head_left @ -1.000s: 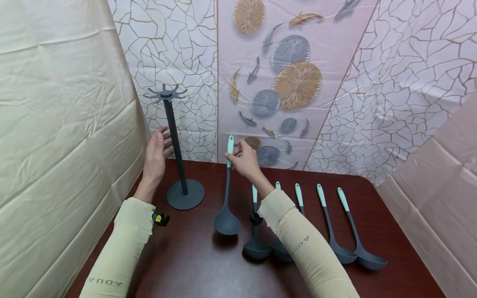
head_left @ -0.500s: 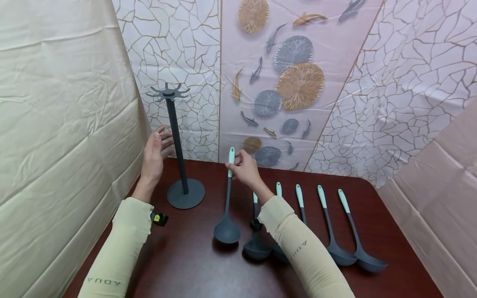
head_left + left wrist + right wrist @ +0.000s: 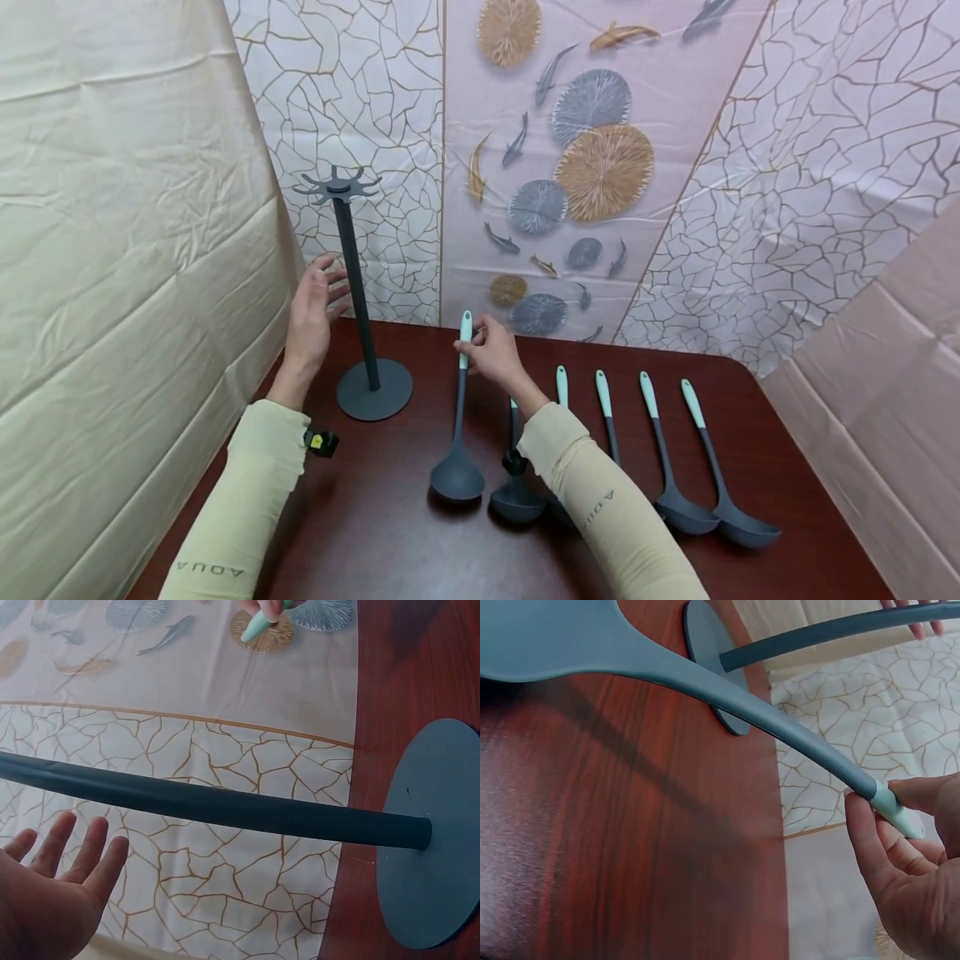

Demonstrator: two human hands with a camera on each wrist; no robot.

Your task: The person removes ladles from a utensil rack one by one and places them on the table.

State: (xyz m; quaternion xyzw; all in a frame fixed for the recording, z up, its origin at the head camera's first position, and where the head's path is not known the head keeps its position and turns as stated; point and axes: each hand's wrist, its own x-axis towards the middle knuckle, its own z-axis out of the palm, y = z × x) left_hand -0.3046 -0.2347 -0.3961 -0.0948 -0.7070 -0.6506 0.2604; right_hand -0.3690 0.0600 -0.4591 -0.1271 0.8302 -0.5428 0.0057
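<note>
My right hand pinches the mint-green handle of a dark grey ladle between thumb and fingers. The ladle stands tilted, handle end up, its bowl low over the table; I cannot tell whether the bowl touches the wood. In the right wrist view the thumb and index finger meet around the ladle's handle. My left hand is beside the dark utensil stand, fingers spread and holding nothing. In the left wrist view a small gap shows between those fingers and the stand's post.
Several similar ladles lie in a row to the right, among them a partly covered ladle under my right wrist and the rightmost ladle. The stand has a round base and hooked arms on top. Fabric walls enclose the brown table.
My right hand has lowered the ladle, bringing handle and bowl down toward the near side of the table. The left hand has stayed beside the post.
</note>
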